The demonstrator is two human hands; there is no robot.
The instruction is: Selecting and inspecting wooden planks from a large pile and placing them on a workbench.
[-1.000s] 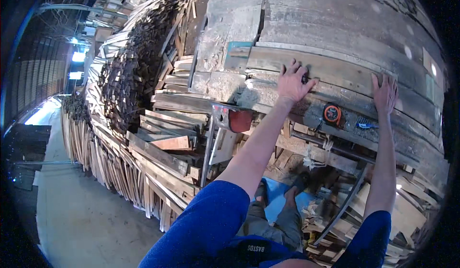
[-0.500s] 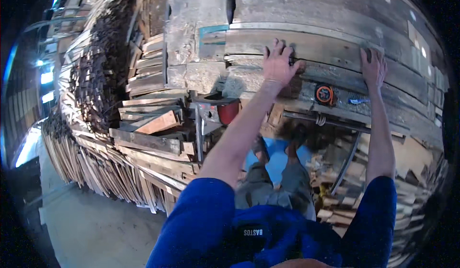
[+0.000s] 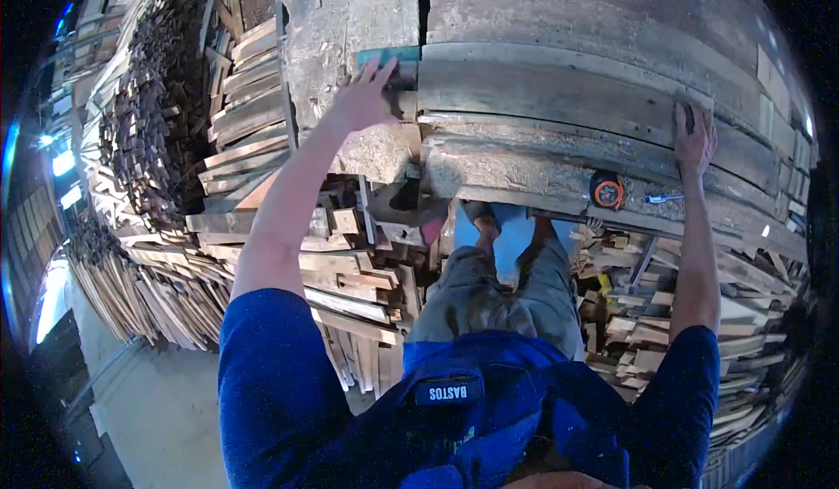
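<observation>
A long wooden board (image 3: 542,83) lies across the workbench in front of me. My left hand (image 3: 363,104) is at the bench's left part, fingers spread over a short wood piece with a teal-painted face (image 3: 389,55), partly hidden by the hand. Whether the fingers press on that piece I cannot tell. At the board's right end rests my right hand (image 3: 695,139), thumb and fingers apart. Between my hands, toward the near edge, sit a black and orange tape measure (image 3: 606,190) and a blue and white pen-like item (image 3: 664,199).
The workbench (image 3: 350,17) is worn and dusted with sawdust, with a dark slot (image 3: 423,4) across it. Stacked wood strips (image 3: 249,96) stand to the left. Loose offcuts (image 3: 647,332) pile up below on the right. A blue surface (image 3: 513,244) lies under my feet.
My left hand has moved left off the long board to the teal-painted piece. My right hand stays near the board's right end. The view has shifted slightly.
</observation>
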